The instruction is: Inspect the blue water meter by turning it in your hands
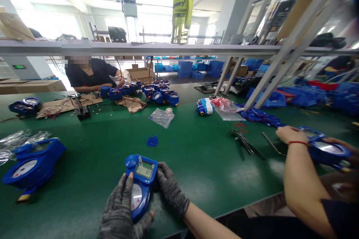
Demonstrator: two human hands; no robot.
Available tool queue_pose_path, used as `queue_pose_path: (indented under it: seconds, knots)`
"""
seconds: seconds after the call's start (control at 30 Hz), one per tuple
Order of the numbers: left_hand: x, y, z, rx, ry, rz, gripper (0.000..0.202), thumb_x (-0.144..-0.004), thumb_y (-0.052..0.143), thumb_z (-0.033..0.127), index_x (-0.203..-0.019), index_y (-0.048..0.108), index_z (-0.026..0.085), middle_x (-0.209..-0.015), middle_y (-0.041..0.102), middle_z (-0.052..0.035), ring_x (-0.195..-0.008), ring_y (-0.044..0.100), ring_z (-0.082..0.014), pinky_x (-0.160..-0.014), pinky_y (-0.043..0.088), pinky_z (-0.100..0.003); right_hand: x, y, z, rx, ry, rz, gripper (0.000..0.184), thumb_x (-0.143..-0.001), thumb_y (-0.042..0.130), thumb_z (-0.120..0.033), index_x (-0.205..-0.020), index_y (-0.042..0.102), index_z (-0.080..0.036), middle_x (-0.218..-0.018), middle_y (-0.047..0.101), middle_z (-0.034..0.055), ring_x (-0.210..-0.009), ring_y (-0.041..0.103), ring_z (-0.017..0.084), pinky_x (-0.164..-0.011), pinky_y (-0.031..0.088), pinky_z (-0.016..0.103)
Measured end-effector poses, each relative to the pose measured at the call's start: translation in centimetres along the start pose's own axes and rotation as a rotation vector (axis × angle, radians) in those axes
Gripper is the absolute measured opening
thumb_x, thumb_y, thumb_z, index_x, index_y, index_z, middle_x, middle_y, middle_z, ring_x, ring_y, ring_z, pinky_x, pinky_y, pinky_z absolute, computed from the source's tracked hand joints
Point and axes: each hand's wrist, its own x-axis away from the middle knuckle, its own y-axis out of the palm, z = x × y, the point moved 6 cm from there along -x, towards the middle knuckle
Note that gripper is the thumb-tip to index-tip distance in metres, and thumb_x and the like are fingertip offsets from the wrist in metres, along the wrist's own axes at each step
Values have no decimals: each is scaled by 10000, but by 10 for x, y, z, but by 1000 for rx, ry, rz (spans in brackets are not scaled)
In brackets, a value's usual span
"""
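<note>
A blue water meter [144, 190] with a small digital display [144, 170] and a round dial sits low on the green table in front of me. My left hand [119, 209], in a grey glove with bare fingertips, wraps its left and near side, thumb at the bottom edge. On the other side, my right hand [171, 188], also gloved, presses against the upper right edge; its fingertips are partly hidden behind the meter. Beyond the meter lies a small pile of tiny blue parts [152, 141]. A second blue water meter [35, 164] stands at the left.
At the right, a co-worker's hands [291, 134] hold another meter [325, 145]. Pliers [244, 142], a hex key [272, 143] and a clear bag [162, 117] lie on the table [196, 164]. Another person [89, 73] sits opposite. A shelf [157, 48] spans above, carrying bottles.
</note>
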Motion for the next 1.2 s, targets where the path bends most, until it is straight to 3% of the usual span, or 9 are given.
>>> queue_pose_path:
  seconds: [0.1, 0.23, 0.33, 0.43, 0.63, 0.8, 0.97, 1.07, 1.2]
  knots:
    - [2, -2, -9, -237, 86, -4, 887, -631, 758, 424, -1426, 409, 241, -1463, 402, -153, -1284, 377, -458, -1062, 280, -626, -31, -18, -1, 372, 82, -151, 339, -930, 380, -406, -1052, 596, -176, -794, 678, 35, -654, 636, 158, -607, 511, 271]
    - [-15, -11, -9, -349, 252, -139, 806, -655, 708, 291, -1404, 418, 362, -1468, 423, -44, -1265, 427, -402, -1043, 363, -587, -96, -56, -19, 792, -18, 103, 231, -858, 510, -243, -1046, 617, -161, -1030, 667, 73, -925, 616, 166, -852, 469, 288]
    - [-24, -16, -3, -467, 386, -128, 815, -663, 616, 156, -1412, 389, 384, -1480, 406, 14, -1302, 383, -367, -1043, 385, -590, -124, -57, -20, 929, -23, 171, 239, -804, 569, -196, -1026, 652, -162, -1052, 654, 92, -974, 586, 196, -907, 422, 312]
    - [-28, -15, 2, -519, 451, -26, 772, -695, 584, 140, -1416, 379, 321, -1452, 441, -20, -1323, 350, -351, -1028, 405, -606, -134, -48, -17, 1041, -8, 194, 221, -800, 590, -229, -994, 678, -170, -1026, 655, 97, -955, 583, 204, -886, 415, 310]
    - [-35, -10, 11, -555, 535, 121, 594, -798, 641, 447, -1336, 461, 269, -1320, 556, -93, -1224, 465, -348, -962, 447, -622, -140, -39, -21, 1176, 21, 161, 188, -867, 535, -267, -931, 681, -167, -972, 662, 92, -944, 592, 195, -864, 424, 316]
    - [-33, -12, 16, -426, 588, 188, 433, -870, 579, 345, -1292, 520, 269, -1276, 594, -75, -1195, 502, -302, -982, 437, -546, -123, -45, -20, 1229, 19, 133, 217, -871, 543, -260, -1018, 656, -148, -1020, 650, 127, -1002, 590, 221, -889, 432, 356]
    - [-36, -13, 9, -182, 529, 241, 379, -884, 543, 187, -1230, 575, 338, -1217, 634, -12, -1157, 544, -236, -1077, 352, -476, -103, -51, -10, 1273, 29, 125, 281, -856, 508, -181, -1092, 656, -224, -1125, 632, 161, -1106, 560, 237, -936, 407, 346]
    - [-37, -11, 7, -102, 469, 255, 263, -897, 523, 220, -1122, 611, 323, -1214, 615, -11, -1144, 545, -237, -1056, 377, -470, -102, -52, -8, 1295, 37, 147, 315, -873, 469, -191, -1141, 633, -163, -1177, 611, 186, -1121, 554, 274, -950, 399, 394]
    - [-36, -15, -19, 181, -11, 366, 446, -827, 592, 468, -1203, 532, 237, -1292, 510, -101, -1137, 522, -334, -970, 435, -513, -105, -57, -10, 1285, 20, 170, 289, -882, 475, -230, -1082, 650, -118, -1118, 635, 187, -1060, 581, 281, -916, 412, 384]
